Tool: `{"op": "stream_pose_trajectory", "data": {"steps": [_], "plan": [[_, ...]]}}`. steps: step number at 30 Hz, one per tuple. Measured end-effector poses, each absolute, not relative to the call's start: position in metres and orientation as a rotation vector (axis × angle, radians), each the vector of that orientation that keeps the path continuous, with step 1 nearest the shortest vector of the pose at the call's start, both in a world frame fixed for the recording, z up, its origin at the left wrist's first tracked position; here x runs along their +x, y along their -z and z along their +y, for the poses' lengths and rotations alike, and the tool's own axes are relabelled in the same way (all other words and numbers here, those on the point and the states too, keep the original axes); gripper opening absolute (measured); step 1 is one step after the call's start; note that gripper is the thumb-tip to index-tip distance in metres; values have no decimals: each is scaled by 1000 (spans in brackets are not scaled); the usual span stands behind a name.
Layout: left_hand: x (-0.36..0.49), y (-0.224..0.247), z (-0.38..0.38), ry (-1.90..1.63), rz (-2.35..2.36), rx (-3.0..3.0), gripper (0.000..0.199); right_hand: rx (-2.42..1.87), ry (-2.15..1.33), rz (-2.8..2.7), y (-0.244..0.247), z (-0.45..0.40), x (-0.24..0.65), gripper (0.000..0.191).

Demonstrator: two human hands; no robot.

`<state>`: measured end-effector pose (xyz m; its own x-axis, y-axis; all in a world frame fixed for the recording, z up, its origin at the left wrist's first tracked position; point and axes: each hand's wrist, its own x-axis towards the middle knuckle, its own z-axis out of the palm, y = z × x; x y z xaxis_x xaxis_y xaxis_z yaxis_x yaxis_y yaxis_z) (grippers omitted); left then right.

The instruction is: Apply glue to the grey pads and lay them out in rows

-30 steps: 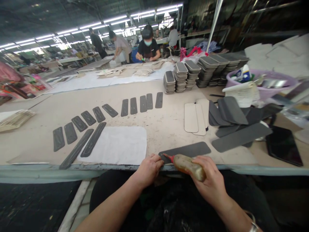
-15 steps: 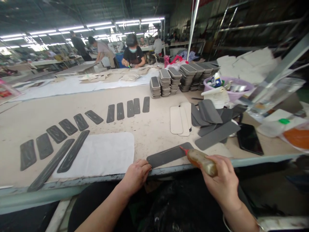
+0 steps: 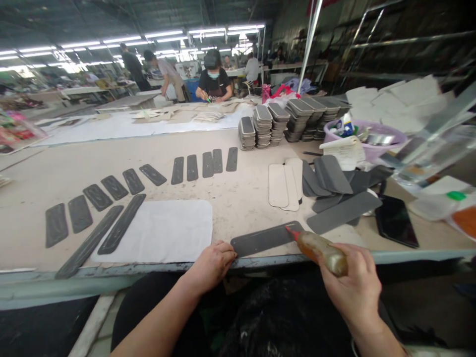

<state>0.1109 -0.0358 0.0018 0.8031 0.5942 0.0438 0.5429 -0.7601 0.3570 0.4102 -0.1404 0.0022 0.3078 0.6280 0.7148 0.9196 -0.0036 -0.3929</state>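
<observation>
A long dark grey strip [image 3: 264, 239] with rounded corners lies at the table's front edge, with a thin pale line along its far side. My left hand [image 3: 217, 263] has its fingers pressed together at the strip's left end. In my right hand [image 3: 353, 277] is a glue bottle [image 3: 322, 251] with a red nozzle, tilted so that the tip meets the strip near its right end. To the left, two long dark strips [image 3: 122, 223] with wet-looking streaks partly overlap a white sheet [image 3: 174, 230]. Several shorter dark pieces [image 3: 97, 197] form a row behind them.
Pale rounded pieces [image 3: 278, 185] and loose grey pieces [image 3: 332, 173] lie right of centre, near a black phone [image 3: 396, 220]. Behind stand stacks of pieces [image 3: 262, 126] and a purple basin [image 3: 386, 151]. A person [image 3: 213, 82] works across the table [image 3: 145, 141].
The camera view has shifted, moving the scene slightly right. The nozzle is still near the strip's right end, and the pale line along the far side now shows more clearly.
</observation>
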Motion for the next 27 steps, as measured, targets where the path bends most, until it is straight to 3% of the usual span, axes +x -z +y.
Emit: {"op": "stream_pose_trajectory", "data": {"steps": [12, 27], "plan": [[107, -1, -34, -191, 864, 2680, 24, -1385, 38, -1667, -1, -120, 341, 25], [106, 0, -33, -254, 834, 2682, 23, -1376, -4, -1640, -3, -124, 349, 25]]}}
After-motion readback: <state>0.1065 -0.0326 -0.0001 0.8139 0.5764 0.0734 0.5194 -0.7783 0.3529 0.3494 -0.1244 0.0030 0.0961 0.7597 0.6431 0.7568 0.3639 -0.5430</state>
